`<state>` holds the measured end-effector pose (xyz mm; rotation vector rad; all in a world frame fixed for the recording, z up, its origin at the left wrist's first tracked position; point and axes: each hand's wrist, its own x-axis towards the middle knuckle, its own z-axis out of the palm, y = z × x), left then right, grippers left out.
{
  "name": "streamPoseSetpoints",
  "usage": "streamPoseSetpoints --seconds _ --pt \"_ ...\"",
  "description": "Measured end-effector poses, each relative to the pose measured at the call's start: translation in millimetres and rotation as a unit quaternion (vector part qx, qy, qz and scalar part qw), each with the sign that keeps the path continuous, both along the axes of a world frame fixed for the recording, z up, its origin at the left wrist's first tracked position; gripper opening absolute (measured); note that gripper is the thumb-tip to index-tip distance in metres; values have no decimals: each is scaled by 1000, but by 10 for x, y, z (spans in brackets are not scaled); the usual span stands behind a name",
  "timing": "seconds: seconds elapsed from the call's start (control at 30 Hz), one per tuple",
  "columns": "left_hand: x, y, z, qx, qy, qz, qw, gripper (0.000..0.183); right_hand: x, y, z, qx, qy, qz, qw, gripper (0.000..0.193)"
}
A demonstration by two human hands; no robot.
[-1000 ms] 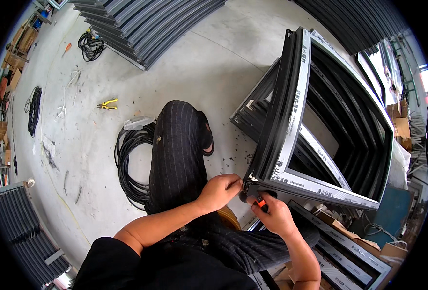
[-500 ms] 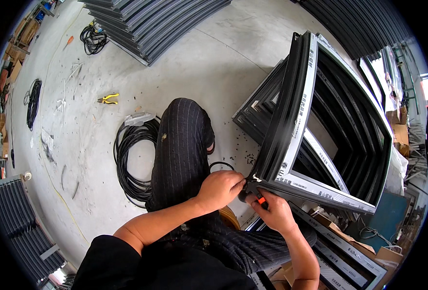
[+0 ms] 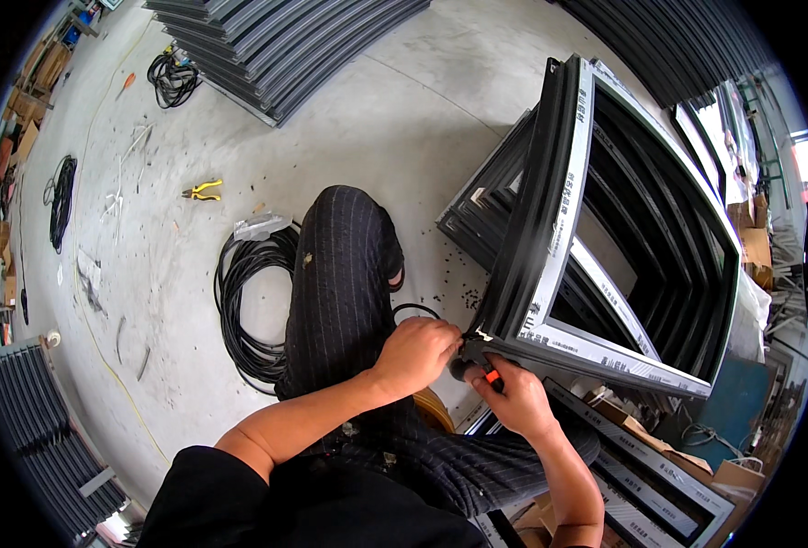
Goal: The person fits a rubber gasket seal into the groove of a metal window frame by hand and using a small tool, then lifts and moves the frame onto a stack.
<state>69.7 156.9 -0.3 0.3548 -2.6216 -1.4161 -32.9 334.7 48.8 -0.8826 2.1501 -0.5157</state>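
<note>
The right hand (image 3: 518, 399) is closed around a black-and-orange tool (image 3: 493, 376), at the near corner of a dark frame (image 3: 561, 224); the left hand (image 3: 418, 354) bends its fingers beside this corner, whether gripping I cannot tell; the frame is right of the knee (image 3: 345, 233); farther left lie a black coil (image 3: 230, 306), then yellow pliers (image 3: 205, 190).

Yellow-handled pliers (image 3: 198, 191) lie on grey floor (image 3: 358, 137) — black cable bundle (image 3: 172, 89) farther off.

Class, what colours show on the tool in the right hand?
The tool shows orange-red and black; head view.
</note>
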Motion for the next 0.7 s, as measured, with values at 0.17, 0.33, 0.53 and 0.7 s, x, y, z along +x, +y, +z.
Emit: streamPoseSetpoints --seconds 0.17,0.33,0.53,0.7 --pt "-24 -45 -23 32 -40 -26 998 15 32 -30 27 16 4 -10 1000 34" --pt "-15 -41 -31 23 -13 -21 999 11 24 -13 6 -10 9 -5 1000 34" --pt "-13 -24 -16 -15 14 -26 999 11 19 7 17 1 23 5 1000 31" --pt "-16 -3 -38 8 -4 -25 1000 12 59 11 47 14 108 17 994 22"
